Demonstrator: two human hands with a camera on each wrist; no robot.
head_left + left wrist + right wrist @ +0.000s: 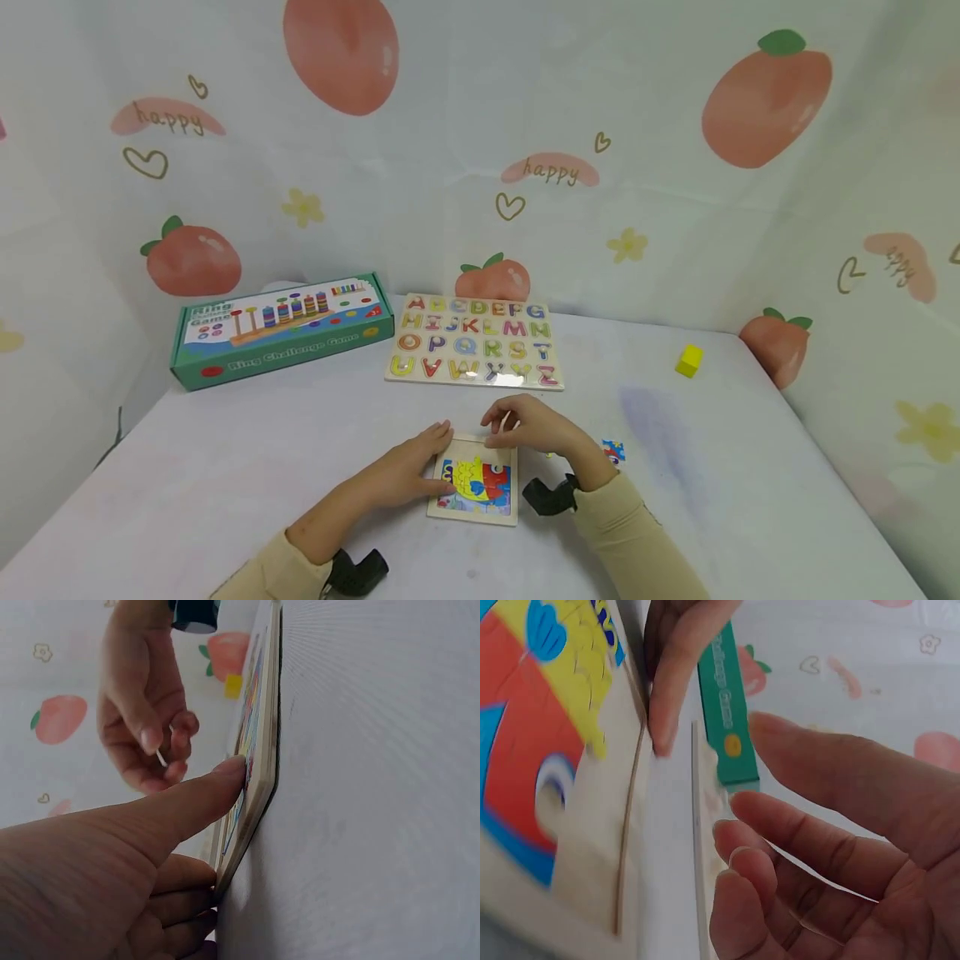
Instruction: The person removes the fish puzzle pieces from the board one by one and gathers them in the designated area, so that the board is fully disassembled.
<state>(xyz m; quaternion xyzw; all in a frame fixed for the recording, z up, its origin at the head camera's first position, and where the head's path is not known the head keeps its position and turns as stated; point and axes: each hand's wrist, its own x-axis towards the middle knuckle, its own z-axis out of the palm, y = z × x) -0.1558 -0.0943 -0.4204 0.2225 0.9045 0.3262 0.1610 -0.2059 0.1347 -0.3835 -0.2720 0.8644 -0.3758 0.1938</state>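
A small wooden jigsaw puzzle board (472, 479) with a yellow and red fish picture lies on the table. Along its top edge and far right corner the bare wood shows. My left hand (408, 471) holds the board's left side, thumb on the picture and fingers along the edge. Over the upper right corner hovers my right hand (528, 425), fingers loosely bent; in the right wrist view no piece shows in that hand (840, 840). A pale sliver at its thumb in the left wrist view is unclear. A loose jigsaw piece (613, 451) lies right of the right wrist.
Behind the hands lies a wooden alphabet board (474, 379) with coloured letters. A green ring game box (285, 333) stands at the back left, and a yellow block (689, 361) sits at the back right. A small yellow bit (549, 455) shows below the right hand.
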